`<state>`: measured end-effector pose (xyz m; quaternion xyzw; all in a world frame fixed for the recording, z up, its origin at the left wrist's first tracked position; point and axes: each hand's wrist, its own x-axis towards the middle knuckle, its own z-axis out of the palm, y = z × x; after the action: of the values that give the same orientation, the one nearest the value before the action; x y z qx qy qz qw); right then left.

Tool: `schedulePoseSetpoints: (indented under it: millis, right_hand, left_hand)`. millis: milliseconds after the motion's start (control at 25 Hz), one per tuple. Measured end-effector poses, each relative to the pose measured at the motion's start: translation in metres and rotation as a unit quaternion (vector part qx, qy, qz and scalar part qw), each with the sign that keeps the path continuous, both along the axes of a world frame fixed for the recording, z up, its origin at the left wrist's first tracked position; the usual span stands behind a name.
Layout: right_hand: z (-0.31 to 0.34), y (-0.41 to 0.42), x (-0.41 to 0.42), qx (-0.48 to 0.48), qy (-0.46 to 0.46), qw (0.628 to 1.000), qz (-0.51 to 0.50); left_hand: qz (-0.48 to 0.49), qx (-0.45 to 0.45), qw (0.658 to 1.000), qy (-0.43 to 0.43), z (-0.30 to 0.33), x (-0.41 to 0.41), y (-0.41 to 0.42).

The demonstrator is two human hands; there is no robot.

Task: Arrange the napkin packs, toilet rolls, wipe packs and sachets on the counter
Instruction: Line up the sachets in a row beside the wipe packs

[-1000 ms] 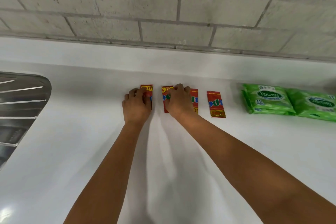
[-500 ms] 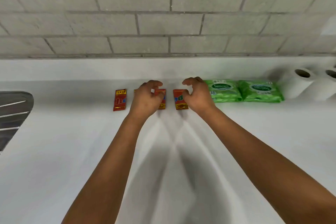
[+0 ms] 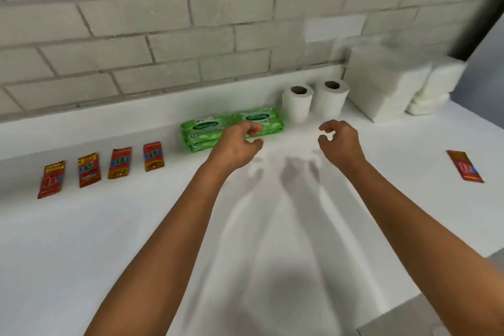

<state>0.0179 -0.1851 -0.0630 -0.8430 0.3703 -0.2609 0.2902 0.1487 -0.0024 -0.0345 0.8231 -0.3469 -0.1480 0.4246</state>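
Note:
Several red sachets (image 3: 119,162) lie in a row along the back left of the white counter (image 3: 136,240). One more red sachet (image 3: 465,165) lies alone at the far right. Two green wipe packs (image 3: 203,128) sit side by side right of the row. Behind them stand two white toilet rolls (image 3: 297,102) upright, and white napkin packs (image 3: 381,82) are stacked in the back right corner. My left hand (image 3: 237,142) hovers in front of the wipe packs, fingers curled and apart, holding nothing. My right hand (image 3: 339,142) hovers near the toilet rolls, also empty.
A grey block wall (image 3: 163,22) runs behind the counter. The counter's front right corner (image 3: 425,300) drops off to a grey floor at the lower right.
Both hands have let go of the sachets and moved right, to in front of the wipe packs and toilet rolls. The view has swung right, showing the napkin packs and a lone sachet.

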Motion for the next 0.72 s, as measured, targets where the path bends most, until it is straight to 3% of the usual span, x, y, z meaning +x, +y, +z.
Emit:
schedulePoseSetpoints:
  millis: [360,600,720]
  right_hand:
    - [-0.03,-0.169,-0.186,-0.002,0.024,0.982,-0.189]
    - [-0.066,-0.228,-0.242,0.028,0.238,0.945,-0.222]
    - [-0.078,-0.244,-0.245,0.05,0.25,0.934,-0.25]
  left_hand:
    - [-0.073,0.059,0.995,-0.028,-0.028,-0.121,-0.132]
    - [-0.075,0.116,0.99,-0.039,-0.048,-0.16,-0.174]
    - [-0.066,0.14,0.987,-0.05,-0.064,-0.166,-0.184]
